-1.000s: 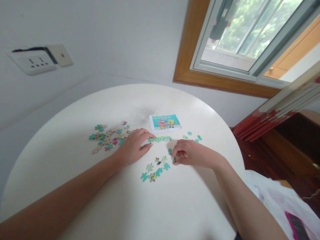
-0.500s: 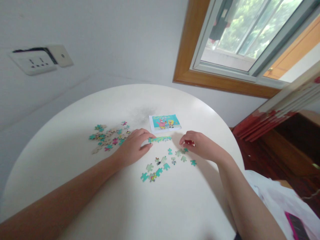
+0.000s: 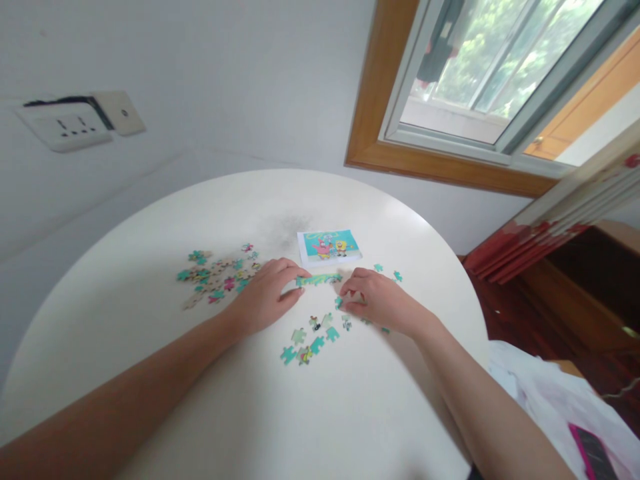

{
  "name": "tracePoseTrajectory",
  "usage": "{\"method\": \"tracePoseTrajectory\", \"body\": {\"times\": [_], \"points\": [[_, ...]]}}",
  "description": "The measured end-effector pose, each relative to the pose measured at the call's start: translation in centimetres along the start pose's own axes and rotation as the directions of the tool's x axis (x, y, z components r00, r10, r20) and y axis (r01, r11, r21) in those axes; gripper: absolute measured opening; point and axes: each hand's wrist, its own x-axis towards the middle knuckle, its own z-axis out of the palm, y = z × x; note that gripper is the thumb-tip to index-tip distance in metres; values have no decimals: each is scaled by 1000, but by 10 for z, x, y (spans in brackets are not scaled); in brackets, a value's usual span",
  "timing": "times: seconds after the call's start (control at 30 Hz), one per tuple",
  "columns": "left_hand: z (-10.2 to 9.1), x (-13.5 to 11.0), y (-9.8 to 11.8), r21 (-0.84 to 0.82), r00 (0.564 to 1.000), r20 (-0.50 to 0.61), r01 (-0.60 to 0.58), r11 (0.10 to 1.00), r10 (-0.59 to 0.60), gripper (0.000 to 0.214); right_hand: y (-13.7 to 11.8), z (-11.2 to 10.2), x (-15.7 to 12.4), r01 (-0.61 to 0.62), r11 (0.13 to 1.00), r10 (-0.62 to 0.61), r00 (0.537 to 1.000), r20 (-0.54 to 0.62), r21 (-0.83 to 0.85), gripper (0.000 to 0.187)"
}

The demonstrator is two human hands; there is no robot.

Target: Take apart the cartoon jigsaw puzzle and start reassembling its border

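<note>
My left hand (image 3: 270, 295) rests on the table with thumb and index finger around the left end of a joined strip of jigsaw pieces (image 3: 320, 279). Just right of the strip, my right hand (image 3: 377, 300) is curled, its thumb and fingertips at a small teal puzzle piece (image 3: 339, 303), which they partly cover. Above the strip lies a picture card (image 3: 330, 247) with cartoon figures on teal. Several loose pieces (image 3: 317, 345) are scattered below the hands, some hidden by my right hand.
A heap of mixed puzzle pieces (image 3: 220, 277) lies left of my left hand. Two teal pieces (image 3: 397, 275) sit beyond my right hand. The round white table (image 3: 240, 413) stands by a wall and window (image 3: 465, 73). A pink-edged phone (image 3: 593, 453) lies at lower right.
My right hand has moved left to the teal piece near the strip's right end, uncovering two pieces beyond it and covering others. My left hand stays at the strip.
</note>
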Motion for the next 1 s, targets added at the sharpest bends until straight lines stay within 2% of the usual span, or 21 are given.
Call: {"method": "tracePoseTrajectory", "body": {"times": [0.13, 0.27, 0.37, 0.6, 0.77, 0.9, 1.0], "points": [[-1, 0, 1, -11, 1000, 2, 7, 1000, -7, 24, -1, 1, 2, -74, 997, 74, 997, 10, -36, 12], [-1, 0, 1, -7, 1000, -2, 4, 1000, -4, 23, 7, 2, 4, -192, 977, 190, 981, -34, -91, 13], [0, 0, 0, 2, 1000, -3, -6, 1000, 6, 23, 12, 1, 6, -237, 966, 233, 971, -46, -107, 14], [0, 0, 0, -3, 1000, 0, -10, 1000, 10, 24, 16, -2, 6, -274, 955, 267, 961, -73, -114, 12], [1, 0, -1, 1, 1000, 1, -10, 1000, 10, 23, 25, 1, 7, -285, 941, 261, 954, -144, -182, 24], [1, -1, -1, 0, 1000, 1, -15, 1000, 15, 24, 33, -1, 4, -243, 966, 228, 962, -149, -88, 12], [1, -1, -1, 5, 1000, 2, -8, 1000, 8, 24, 35, -4, 2, -206, 978, 203, 974, -97, -22, 18]]}}
